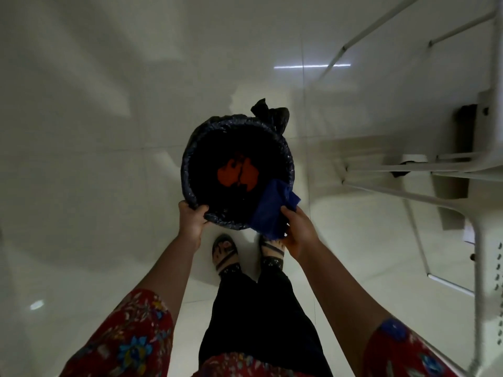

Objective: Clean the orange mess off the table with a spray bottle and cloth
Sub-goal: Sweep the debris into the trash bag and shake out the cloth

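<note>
A round bin (pixel 190 159) lined with a black bag is in front of me above the pale tiled floor. Orange scraps (pixel 236 174) lie at its bottom. My left hand (pixel 192 220) grips the bin's near-left rim. My right hand (pixel 298 231) holds a folded blue cloth (pixel 272 208) against the near-right rim; the cloth drapes over the edge. No spray bottle is in view.
A white table's edge and legs (pixel 408 170) stand at the right, with more white frame rods (pixel 381 25) at the upper right. My sandalled feet (pixel 224 251) are just below the bin. Glossy floor tiles (pixel 95 159) spread to the left.
</note>
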